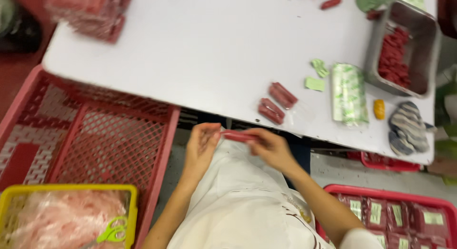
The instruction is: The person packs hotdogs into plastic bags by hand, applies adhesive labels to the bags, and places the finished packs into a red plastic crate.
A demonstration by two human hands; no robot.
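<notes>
White table (200,49) across the top; empty red mesh crate (95,135) at lower left, yellow basket (69,189) with green scissors (113,230) below it. Metal tray (423,54) of red sausages at upper right. Below the table edge, left hand (201,146) and right hand (271,146) close together, both pinching one red sausage pack (238,136) between them. Two similar packs (277,102) just above, on the table.

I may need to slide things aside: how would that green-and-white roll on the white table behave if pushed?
The green-and-white roll is a lying cylinder, so it would probably roll if pushed from its long side. Its clear wrapping looks smooth, perhaps slippery. It appears to be rolled labels like the loose green labels beside it, so likely light.
</notes>
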